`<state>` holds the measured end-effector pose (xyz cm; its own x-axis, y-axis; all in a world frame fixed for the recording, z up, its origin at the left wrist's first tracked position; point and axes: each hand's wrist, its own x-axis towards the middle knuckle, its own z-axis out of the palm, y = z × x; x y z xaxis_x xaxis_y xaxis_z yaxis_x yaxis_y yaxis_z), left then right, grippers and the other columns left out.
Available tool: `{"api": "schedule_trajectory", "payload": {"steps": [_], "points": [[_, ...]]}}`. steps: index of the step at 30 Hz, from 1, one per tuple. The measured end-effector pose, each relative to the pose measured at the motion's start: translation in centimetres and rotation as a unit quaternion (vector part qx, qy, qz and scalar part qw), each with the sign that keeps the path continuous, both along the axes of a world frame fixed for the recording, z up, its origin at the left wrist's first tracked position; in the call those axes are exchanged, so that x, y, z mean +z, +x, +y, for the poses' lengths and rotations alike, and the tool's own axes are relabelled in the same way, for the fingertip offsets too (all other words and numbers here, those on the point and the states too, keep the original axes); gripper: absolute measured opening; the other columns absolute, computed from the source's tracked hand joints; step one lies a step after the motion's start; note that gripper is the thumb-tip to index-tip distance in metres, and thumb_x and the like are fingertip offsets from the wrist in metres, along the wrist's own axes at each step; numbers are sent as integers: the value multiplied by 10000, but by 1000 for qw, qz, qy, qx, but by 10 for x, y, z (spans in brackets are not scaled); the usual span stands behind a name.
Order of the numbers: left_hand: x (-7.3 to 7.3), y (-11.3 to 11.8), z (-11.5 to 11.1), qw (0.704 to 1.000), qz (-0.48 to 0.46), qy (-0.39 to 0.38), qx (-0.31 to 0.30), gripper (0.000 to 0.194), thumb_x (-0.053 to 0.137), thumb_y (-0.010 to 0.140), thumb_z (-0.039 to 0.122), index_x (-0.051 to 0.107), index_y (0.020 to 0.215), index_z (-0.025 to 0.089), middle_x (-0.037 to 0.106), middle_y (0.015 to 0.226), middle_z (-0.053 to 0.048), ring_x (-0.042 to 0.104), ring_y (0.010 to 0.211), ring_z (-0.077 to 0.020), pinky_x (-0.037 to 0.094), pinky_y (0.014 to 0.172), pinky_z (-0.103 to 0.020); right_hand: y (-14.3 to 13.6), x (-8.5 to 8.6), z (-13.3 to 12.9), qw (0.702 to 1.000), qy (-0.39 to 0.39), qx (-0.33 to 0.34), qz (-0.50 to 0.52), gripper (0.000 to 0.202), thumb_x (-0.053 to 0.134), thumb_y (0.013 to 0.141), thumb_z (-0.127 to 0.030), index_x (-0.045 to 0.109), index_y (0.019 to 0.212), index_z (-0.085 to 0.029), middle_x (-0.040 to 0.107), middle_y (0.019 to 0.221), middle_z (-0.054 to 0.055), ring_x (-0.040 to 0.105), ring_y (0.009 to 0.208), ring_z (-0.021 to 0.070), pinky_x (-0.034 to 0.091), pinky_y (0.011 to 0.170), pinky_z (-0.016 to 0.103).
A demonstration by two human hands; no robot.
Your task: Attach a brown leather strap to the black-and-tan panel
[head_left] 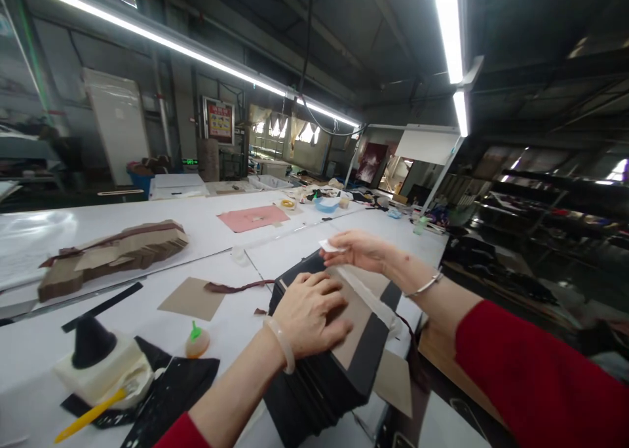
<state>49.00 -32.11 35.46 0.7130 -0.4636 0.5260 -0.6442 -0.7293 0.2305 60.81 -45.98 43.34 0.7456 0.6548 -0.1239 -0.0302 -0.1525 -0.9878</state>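
Observation:
A thick stack of black-edged panels (366, 353) with a beige top face stands at the near edge of the white table. My left hand (312, 310) lies on its top with the fingers spread, holding nothing. Above the stack's far side, my right hand (361, 251) pinches a small white piece (331, 245) between thumb and fingers. A whitish translucent strip (366, 294) runs across the top face, below my right hand. A dark brown ribbon (240, 285) trails from the stack to the left, over a beige square sheet (194, 297).
At the near left are a cream container (93, 376) with a yellow brush (91, 414) and a small green-tipped bottle (196, 341). A pile of beige pieces (115, 255) lies at the left. Farther back, a pink sheet (253, 218) lies on the white table (295, 245).

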Motion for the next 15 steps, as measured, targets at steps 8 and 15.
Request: {"api": "schedule_trajectory", "payload": {"steps": [8, 15], "points": [[-2, 3, -3, 1000, 10, -3, 5, 252, 557, 826, 482, 605, 967, 279, 614, 1176, 42, 481, 1164, -185, 351, 937, -399, 18, -49, 12, 999, 26, -17, -26, 461, 759, 625, -213, 552, 1029, -136, 652, 741, 38, 448, 462, 66, 320, 383, 146], [3, 2, -4, 999, 35, 13, 10, 249, 543, 844, 464, 588, 1018, 293, 582, 1248, 39, 468, 1183, -200, 341, 943, -416, 1, -21, -20, 986, 64, -99, -115, 352, 777, 684, -410, 554, 767, -152, 636, 675, 36, 561, 616, 123, 454, 562, 196]]}}
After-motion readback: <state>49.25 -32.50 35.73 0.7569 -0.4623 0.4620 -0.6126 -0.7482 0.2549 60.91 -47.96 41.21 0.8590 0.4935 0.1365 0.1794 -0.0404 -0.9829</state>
